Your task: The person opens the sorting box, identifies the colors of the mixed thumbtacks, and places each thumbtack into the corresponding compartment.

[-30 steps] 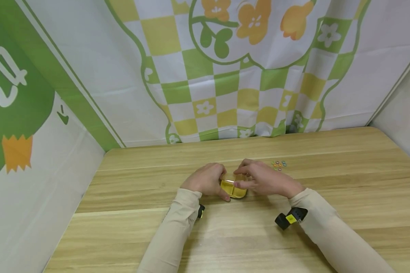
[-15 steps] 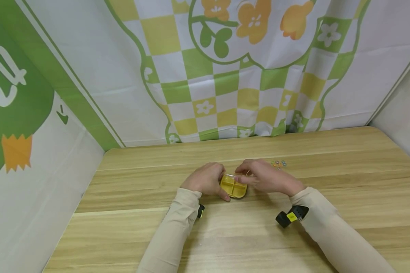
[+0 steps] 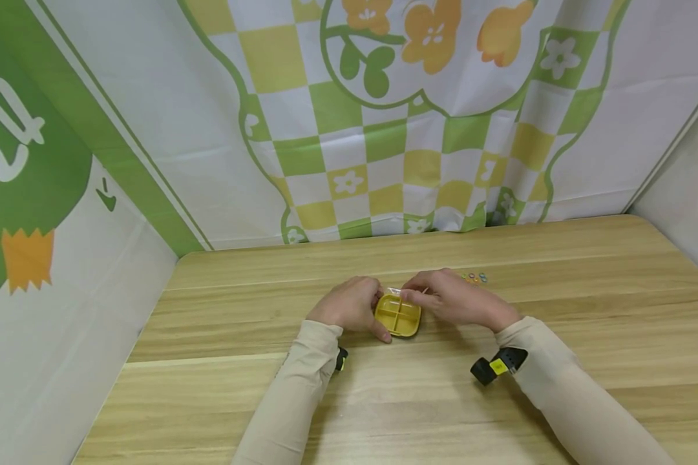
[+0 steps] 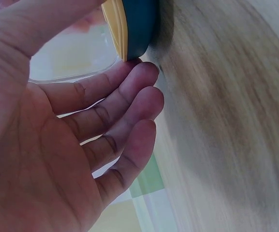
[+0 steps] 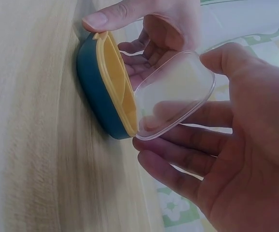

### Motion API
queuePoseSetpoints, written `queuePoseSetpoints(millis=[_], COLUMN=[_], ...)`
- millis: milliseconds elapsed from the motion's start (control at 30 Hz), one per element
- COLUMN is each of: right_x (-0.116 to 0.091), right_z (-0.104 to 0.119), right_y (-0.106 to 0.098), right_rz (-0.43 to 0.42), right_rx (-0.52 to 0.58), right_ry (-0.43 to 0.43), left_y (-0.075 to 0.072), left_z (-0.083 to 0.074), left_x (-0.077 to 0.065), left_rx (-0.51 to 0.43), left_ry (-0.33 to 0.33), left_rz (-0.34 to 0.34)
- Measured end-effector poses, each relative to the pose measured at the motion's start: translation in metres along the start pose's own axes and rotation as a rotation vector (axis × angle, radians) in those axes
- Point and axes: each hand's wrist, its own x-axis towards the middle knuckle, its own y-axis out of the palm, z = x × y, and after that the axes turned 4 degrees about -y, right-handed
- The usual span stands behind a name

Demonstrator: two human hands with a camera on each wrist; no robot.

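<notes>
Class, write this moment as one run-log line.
left hand: grips teal box; right hand: holds raised clear lid; coloured rings: on table

In the head view, the right hand (image 3: 456,298) hides part of the lid (image 5: 180,79); coloured bits (image 3: 483,279) are too small to identify. The left wrist view crops the box (image 4: 140,29).
</notes>
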Motion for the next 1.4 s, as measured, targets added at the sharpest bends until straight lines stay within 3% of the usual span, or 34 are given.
queuePoseSetpoints(millis=[800, 1400], right_x=[-0.0012, 0.0024], right_z=[-0.0019, -0.0077], right_y=[-0.0014, 0.0021], right_rz=[-0.028, -0.111], right_rx=[0.012, 0.001], right_ry=[0.058, 0.075], left_y=[-0.0003, -0.0006], left_z=[-0.0004, -0.001], left_x=[-0.0027, -0.0027], left_rx=[0.003, -0.007], left_ry=[-0.01, -0.009], left_rz=[-0.015, -0.011])
